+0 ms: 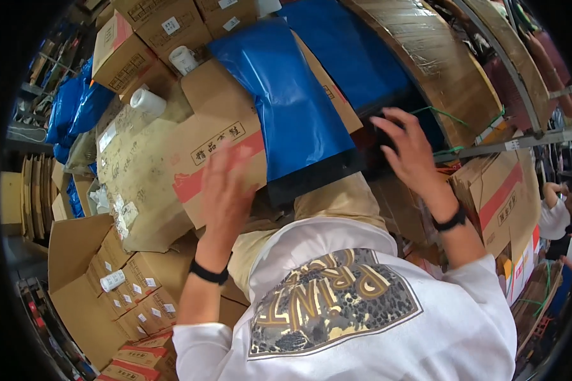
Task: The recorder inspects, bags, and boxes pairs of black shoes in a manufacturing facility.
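A blue plastic mailing bag (299, 108) with a black band along its near end lies across a flat brown cardboard piece (235, 143) with a red stripe, just above my lap. My left hand (225, 187), blurred, is over the cardboard left of the bag, fingers stretched out and holding nothing. To the right of the bag, my right hand (410, 149) is raised with its fingers apart and slightly bent. It is nearest to a stack of blue bags (356, 54) with dark near ends, and nothing shows in its grasp.
White label rolls (148, 101) stand on the worn, tan-covered table (146, 171). Stacked cartons (165, 28) rise behind it. At lower left, an open carton (73, 298) holds several small labelled boxes. A metal rail (527, 145) and cardboard sheets (435, 54) border the right side; people are beyond.
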